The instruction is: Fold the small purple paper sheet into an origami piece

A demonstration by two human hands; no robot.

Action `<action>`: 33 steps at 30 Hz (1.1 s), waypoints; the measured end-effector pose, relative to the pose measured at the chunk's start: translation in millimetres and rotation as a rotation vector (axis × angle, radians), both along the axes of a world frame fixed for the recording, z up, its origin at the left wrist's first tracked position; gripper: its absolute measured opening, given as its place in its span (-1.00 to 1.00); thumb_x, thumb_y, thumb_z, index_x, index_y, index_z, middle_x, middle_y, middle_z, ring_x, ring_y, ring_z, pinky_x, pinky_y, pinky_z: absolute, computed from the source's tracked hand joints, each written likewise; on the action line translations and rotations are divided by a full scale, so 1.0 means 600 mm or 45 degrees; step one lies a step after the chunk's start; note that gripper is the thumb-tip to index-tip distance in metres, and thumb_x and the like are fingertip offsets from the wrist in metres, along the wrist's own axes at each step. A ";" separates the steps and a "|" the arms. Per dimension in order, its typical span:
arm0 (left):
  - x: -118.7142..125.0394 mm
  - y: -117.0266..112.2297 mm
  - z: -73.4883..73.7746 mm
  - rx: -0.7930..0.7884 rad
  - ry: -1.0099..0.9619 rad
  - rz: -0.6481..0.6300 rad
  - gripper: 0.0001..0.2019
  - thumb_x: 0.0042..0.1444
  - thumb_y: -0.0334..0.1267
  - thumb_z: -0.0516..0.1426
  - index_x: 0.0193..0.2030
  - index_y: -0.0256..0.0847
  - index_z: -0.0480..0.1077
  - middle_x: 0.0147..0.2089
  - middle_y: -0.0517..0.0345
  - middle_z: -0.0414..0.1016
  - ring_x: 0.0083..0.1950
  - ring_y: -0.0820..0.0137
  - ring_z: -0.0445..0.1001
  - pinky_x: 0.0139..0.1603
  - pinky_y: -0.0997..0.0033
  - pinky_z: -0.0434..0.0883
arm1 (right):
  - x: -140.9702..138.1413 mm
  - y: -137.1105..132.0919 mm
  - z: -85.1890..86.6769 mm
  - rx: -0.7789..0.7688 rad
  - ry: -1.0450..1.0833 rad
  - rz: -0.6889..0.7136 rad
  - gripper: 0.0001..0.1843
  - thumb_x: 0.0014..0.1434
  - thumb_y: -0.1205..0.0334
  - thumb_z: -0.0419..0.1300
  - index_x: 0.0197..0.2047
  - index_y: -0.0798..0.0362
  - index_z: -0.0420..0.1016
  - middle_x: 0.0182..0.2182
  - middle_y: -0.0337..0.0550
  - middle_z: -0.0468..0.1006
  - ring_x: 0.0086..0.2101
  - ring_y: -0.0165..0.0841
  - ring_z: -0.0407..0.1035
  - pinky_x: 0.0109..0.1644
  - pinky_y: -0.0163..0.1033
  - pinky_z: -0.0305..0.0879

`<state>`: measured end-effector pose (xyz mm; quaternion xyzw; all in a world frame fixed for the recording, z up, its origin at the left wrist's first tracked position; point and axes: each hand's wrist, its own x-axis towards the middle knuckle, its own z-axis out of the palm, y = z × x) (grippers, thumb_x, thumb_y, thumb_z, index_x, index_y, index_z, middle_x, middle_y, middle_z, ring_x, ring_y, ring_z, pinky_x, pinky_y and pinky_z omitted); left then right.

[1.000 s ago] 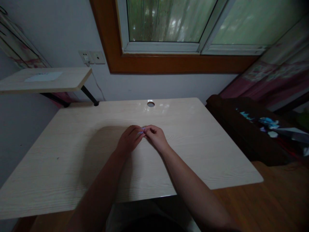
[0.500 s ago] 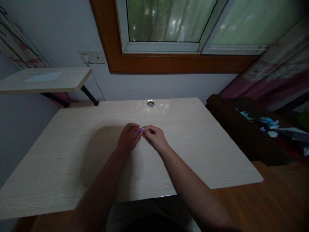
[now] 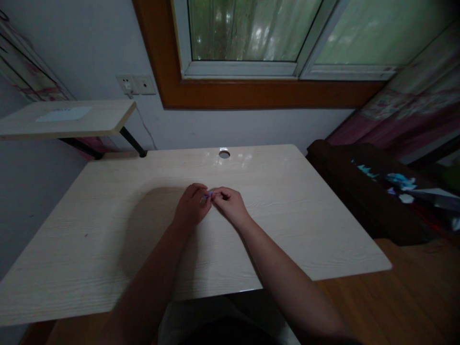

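Note:
Over the middle of the pale wood-grain desk [image 3: 287,230], my two hands meet at the fingertips. Between them is a small purple piece, perhaps folded paper [image 3: 207,195], mostly covered by the fingers. My left hand [image 3: 192,203] pinches it from the left, thumb and fingers closed. From the right, my right hand [image 3: 230,203] pinches its other end between thumb and forefinger. The piece is too small and too hidden for its shape to be told.
A raised shelf [image 3: 104,125] on black legs stands at the back left, with a white sheet [image 3: 64,114] on it. A round cable hole [image 3: 224,154] lies near the desk's back edge. Right of the desk, a dark brown piece of furniture [image 3: 334,182] holds blue and white scraps [image 3: 400,182].
The fingertips of both hands have drawn slightly closer together, and less of the purple piece shows. The arms have hardly moved.

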<state>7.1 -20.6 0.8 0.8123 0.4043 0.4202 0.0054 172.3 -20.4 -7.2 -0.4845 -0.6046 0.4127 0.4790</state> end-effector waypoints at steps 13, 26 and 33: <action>0.006 -0.004 0.003 -0.040 0.048 0.018 -0.89 0.12 -0.47 0.13 -0.27 -0.18 0.32 -0.19 0.02 0.42 -0.10 0.28 0.45 -0.01 0.22 0.47 | -0.002 0.000 -0.007 0.060 -0.076 -0.039 -0.81 0.07 0.21 0.19 -0.32 0.08 0.62 -0.49 -0.23 0.53 -0.46 -0.40 0.34 -0.34 -0.33 0.25; 0.004 -0.002 0.003 -0.084 -0.156 0.023 -0.87 0.11 -0.49 0.13 -0.25 -0.18 0.34 -0.17 0.05 0.43 -0.11 0.33 0.47 -0.04 0.25 0.50 | -0.002 -0.001 0.002 0.000 -0.060 -0.061 -0.79 0.07 0.18 0.19 -0.33 0.08 0.61 -0.47 -0.22 0.54 -0.45 -0.39 0.34 -0.32 -0.32 0.27; 0.002 0.000 0.001 -0.050 -0.145 -0.002 -0.88 0.10 -0.46 0.16 -0.27 -0.18 0.35 -0.17 0.06 0.44 -0.10 0.32 0.47 0.00 0.23 0.49 | -0.001 0.000 0.002 -0.025 -0.010 -0.056 -0.80 0.05 0.20 0.19 -0.33 0.09 0.61 -0.47 -0.22 0.56 -0.45 -0.39 0.36 -0.30 -0.31 0.28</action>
